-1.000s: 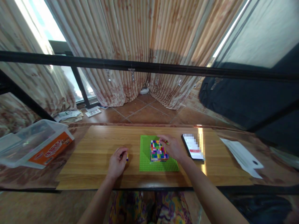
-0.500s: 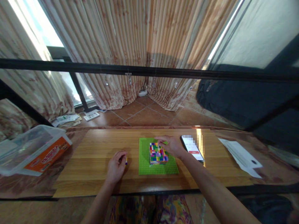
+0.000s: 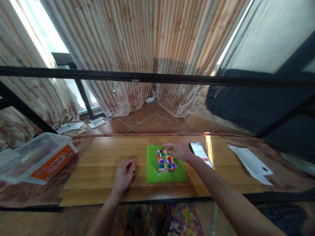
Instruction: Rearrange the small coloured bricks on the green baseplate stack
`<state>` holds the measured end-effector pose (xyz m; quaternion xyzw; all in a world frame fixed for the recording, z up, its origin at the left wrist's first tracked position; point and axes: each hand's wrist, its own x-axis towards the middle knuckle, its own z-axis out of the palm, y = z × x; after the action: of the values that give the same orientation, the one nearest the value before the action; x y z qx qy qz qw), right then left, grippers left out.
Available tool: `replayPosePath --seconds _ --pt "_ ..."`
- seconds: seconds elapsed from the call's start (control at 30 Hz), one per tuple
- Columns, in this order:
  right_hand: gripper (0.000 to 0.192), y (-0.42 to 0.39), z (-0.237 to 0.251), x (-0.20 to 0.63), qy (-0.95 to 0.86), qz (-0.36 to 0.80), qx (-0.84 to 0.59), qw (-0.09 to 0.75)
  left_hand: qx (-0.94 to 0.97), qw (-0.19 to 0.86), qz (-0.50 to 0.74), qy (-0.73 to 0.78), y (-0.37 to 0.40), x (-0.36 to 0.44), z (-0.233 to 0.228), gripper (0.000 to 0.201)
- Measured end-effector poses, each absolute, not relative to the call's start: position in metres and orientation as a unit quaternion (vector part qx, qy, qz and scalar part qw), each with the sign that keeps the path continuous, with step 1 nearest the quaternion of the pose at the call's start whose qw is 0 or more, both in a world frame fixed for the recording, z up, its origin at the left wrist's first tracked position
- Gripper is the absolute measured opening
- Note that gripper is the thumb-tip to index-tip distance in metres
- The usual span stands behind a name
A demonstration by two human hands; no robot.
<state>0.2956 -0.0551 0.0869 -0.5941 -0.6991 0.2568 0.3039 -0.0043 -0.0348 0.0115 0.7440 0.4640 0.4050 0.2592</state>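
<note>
We cannot make out what, if anything, the right hand [image 3: 178, 151] pinches; its fingers hide the far right corner of the brick block [image 3: 165, 161]. The left hand [image 3: 123, 173] covers most of a yellow-and-blue piece [image 3: 134, 168] too small for us to identify. The right forearm [image 3: 213, 180] overlaps the smartphone [image 3: 200, 151], partly pixelated. Our view's left edge crops the clear plastic box [image 3: 51, 139].

Daylight enters at left beside the curtain [image 3: 128, 46]. Glare streaks the worktop [image 3: 98, 170] beside the phone [image 3: 200, 151]. Edges look stretched.
</note>
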Motion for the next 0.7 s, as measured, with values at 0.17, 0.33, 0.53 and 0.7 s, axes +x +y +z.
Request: replayPosePath --seconds 0.17,0.33,0.53,0.7 --pt "0.038 -0.061 0.075 0.297 -0.673 0.261 -0.610 0.326 0.712 0.276 0.424 0.486 -0.036 -0.003 0.009 0.027" --pt "0.032 -0.076 0.075 0.279 -0.606 0.165 -0.661 0.411 0.635 0.345 0.464 0.513 -0.039 -0.004 0.006 0.031" --pt "0.025 -0.096 0.086 0.198 -0.660 0.177 -0.603 0.412 0.540 0.446 0.530 0.478 -0.037 -0.004 0.004 0.033" --pt "0.028 -0.086 0.055 0.149 -0.732 0.204 -0.564 0.324 0.483 0.492 0.561 0.459 -0.036 -0.002 0.004 0.037"
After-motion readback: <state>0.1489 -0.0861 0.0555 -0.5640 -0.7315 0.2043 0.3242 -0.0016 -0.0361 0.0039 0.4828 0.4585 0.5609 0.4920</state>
